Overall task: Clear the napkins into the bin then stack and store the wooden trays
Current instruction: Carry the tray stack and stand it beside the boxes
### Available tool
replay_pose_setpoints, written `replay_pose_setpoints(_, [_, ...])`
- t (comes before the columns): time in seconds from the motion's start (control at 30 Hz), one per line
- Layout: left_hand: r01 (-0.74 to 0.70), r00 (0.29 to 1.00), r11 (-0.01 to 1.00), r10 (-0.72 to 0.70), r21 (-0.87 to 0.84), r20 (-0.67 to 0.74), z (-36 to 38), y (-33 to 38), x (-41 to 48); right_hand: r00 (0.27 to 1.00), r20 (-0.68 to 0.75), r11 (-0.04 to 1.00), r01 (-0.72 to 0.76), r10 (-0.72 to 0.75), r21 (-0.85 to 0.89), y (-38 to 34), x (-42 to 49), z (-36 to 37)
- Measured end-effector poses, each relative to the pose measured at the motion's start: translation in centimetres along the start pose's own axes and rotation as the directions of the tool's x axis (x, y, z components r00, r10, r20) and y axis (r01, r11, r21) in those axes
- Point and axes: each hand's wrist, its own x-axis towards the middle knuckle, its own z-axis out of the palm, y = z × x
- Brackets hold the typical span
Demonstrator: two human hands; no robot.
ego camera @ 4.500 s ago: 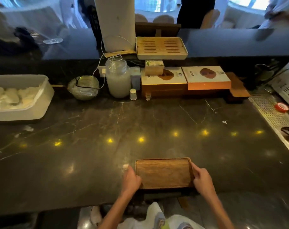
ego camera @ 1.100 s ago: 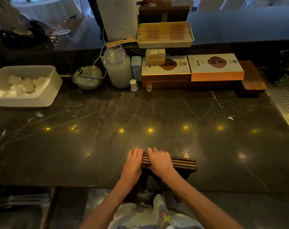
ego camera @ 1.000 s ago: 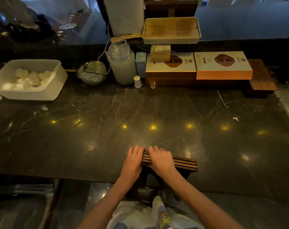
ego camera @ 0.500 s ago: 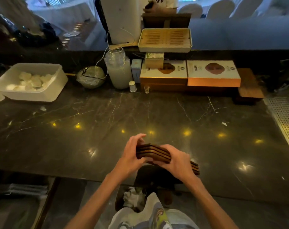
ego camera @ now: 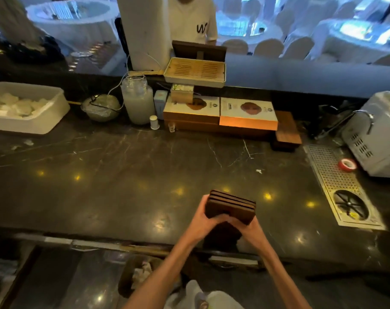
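Held at lower centre of the frame: a stack of dark brown rectangular wooden trays (ego camera: 230, 207), tilted on edge above the glossy black veined marble desk (ego camera: 127, 175). Clasped from below by left hand (ego camera: 206, 221) and right hand (ego camera: 248, 228), each grip pressed around the stack's lower edge.

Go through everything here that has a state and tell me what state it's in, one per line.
Wooden trays: stacked, lifted off the counter.
Left hand: gripping the stack's left end.
Right hand: gripping the stack from below.
Bin: open, crumpled napkins inside.
White tub: open, holding white pieces.
Glass jar: nearly full of cloudy liquid.
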Motion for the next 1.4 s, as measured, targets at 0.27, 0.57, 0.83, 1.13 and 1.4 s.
replay_pose_setpoints(0.27, [-0.005, 1.000, 1.000, 0.005, -0.019, 0.007, 8.9, -0.5, -1.9, 0.998, -0.062, 0.995, 0.005, 0.001, 0.097, 0.3, -4.8, -7.5])
replay_pose_setpoints(0.57, [-0.035, 0.999, 0.999, 0.035, 0.008, 0.036, 16.5, -0.7, -1.9, 0.995, -0.097, 0.993, -0.001, 0.012, 0.121, -0.6, -7.7, -14.4])
replay_pose_setpoints(0.83, [0.006, 1.000, 0.999, -0.008, 0.043, 0.024, 19.1, -2.6, -1.4, 0.995, -0.085, 0.992, -0.046, 0.056, 0.119, 1.0, -8.2, -16.1])
replay_pose_setpoints(1.13, [0.190, 0.981, 0.982, -0.189, 0.011, -0.048, 20.5, -4.4, 1.3, 0.962, -0.182, 0.970, -0.173, 0.204, 0.171, 1.7, -5.6, -16.7])
replay_pose_setpoints(1.4, [0.156, 0.987, 0.988, -0.156, 0.012, -0.028, 25.9, 2.9, 9.2, 0.912, -0.246, 0.936, -0.277, 0.327, 0.219, -3.9, 4.3, -25.7])
